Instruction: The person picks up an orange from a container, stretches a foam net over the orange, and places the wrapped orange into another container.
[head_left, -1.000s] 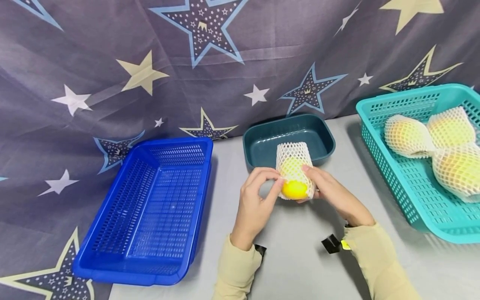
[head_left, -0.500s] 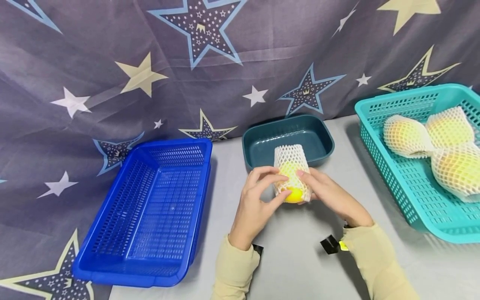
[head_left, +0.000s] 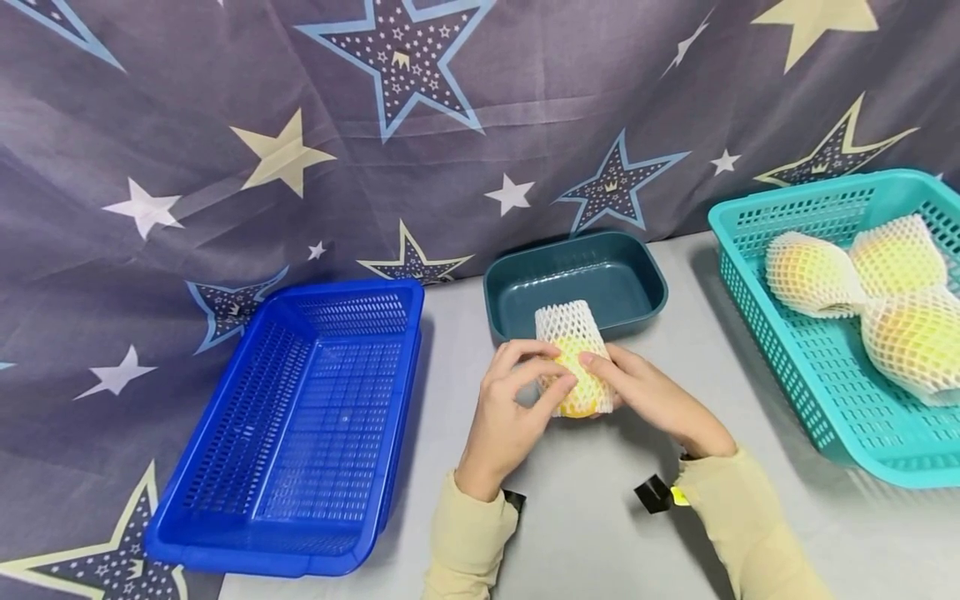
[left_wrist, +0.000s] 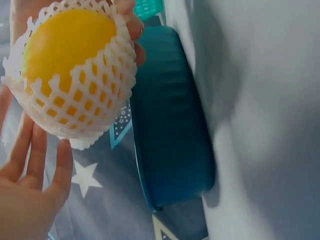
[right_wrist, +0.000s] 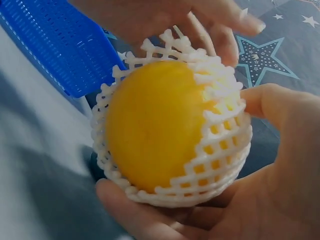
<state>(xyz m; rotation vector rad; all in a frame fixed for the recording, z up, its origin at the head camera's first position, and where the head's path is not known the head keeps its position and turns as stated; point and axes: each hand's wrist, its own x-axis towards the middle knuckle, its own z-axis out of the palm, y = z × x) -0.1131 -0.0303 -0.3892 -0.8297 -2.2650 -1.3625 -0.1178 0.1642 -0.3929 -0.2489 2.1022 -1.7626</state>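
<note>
A round, smooth yellow fruit [head_left: 583, 408] sits inside a white foam net sleeve [head_left: 564, 321]; its kind is not plain. One end of the fruit shows bare through the sleeve's opening in both wrist views. My right hand [head_left: 652, 392] holds the wrapped fruit, thumb on top and fingers beneath, as the right wrist view shows. My left hand [head_left: 510, 408] is at the sleeve's left side, its fingers fairly straight and lightly at the net in the left wrist view. Both hands are above the grey table [head_left: 585, 517], just in front of a dark teal tray [head_left: 615, 310].
A blue perforated basket [head_left: 322, 425] stands on the left. On the right, a turquoise basket [head_left: 817, 400] holds three fruits [head_left: 813, 271] in foam nets. A star-print cloth [head_left: 420, 192] hangs behind the table.
The wrapped fruit has shifted slightly left and nearer me with the right hand. The left thumb and fingers have moved along the net's edge, and less bare yellow shows in the head view.
</note>
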